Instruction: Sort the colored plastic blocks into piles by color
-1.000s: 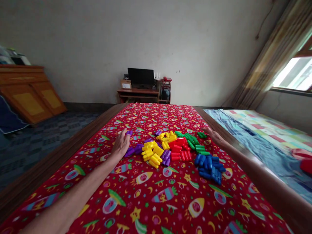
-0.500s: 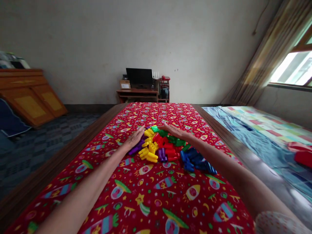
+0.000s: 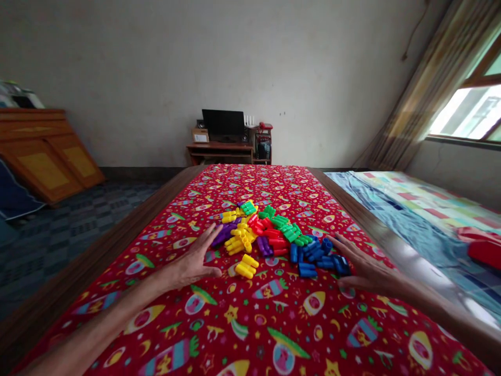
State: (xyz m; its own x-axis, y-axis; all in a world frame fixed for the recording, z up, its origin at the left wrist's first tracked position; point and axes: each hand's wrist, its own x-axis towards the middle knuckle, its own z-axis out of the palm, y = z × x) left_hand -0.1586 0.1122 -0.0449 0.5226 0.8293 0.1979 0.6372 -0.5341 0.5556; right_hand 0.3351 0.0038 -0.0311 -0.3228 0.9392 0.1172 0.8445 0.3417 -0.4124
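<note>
A loose pile of plastic building blocks lies on the red patterned cloth [image 3: 250,318]. Yellow blocks [image 3: 239,240] and purple blocks [image 3: 225,234] are on its left, red blocks [image 3: 270,230] in the middle, green blocks [image 3: 287,227] behind and to the right, blue blocks [image 3: 313,251] at the right. One yellow block [image 3: 247,267] lies apart at the front. My left hand [image 3: 195,261] is open with fingers spread, beside the purple blocks. My right hand [image 3: 358,263] is also open, just right of the blue blocks, its fingertips close to them. Neither hand holds anything.
The cloth covers a long table with dark wooden edges [image 3: 156,206]. Beyond it a desk [image 3: 219,148] with a monitor [image 3: 223,123] stands against the wall. A bed with a checked cover [image 3: 422,209] is on the right, a wooden cabinet [image 3: 50,156] on the left.
Both hands have drawn back from the far side of the pile and moved apart to its two sides. Some blocks have shifted, and one yellow block now lies nearer me.
</note>
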